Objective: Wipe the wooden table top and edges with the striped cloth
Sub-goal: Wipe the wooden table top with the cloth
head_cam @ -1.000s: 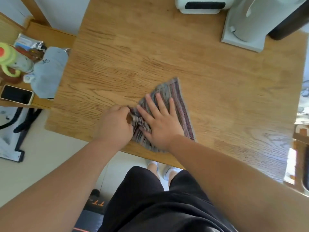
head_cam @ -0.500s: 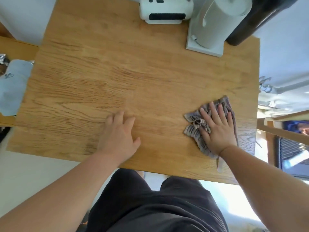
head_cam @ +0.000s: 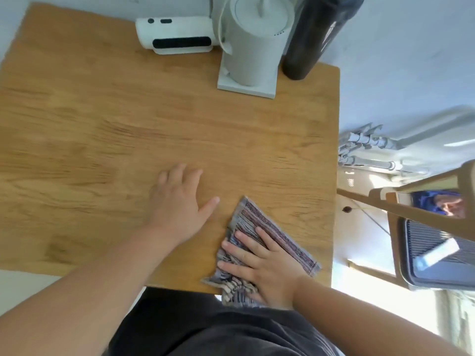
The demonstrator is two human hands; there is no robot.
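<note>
The striped cloth (head_cam: 259, 224) lies bunched on the wooden table (head_cam: 128, 129) near its front right corner, with one end hanging over the front edge. My right hand (head_cam: 262, 265) presses flat on the cloth, fingers spread and pointing left. My left hand (head_cam: 177, 201) rests flat on the bare wood just left of the cloth, fingers apart, holding nothing.
At the back of the table stand a white device (head_cam: 177, 34), a pale grey kettle (head_cam: 254, 39) on its base and a tall black bottle (head_cam: 316, 34). Right of the table are pipes (head_cam: 370, 145), a wooden frame (head_cam: 411, 209) and a grey grille (head_cam: 442, 242).
My right hand has slid the cloth from near the right edge back toward the front edge, a little to the left. My left hand stays flat on the wood.
</note>
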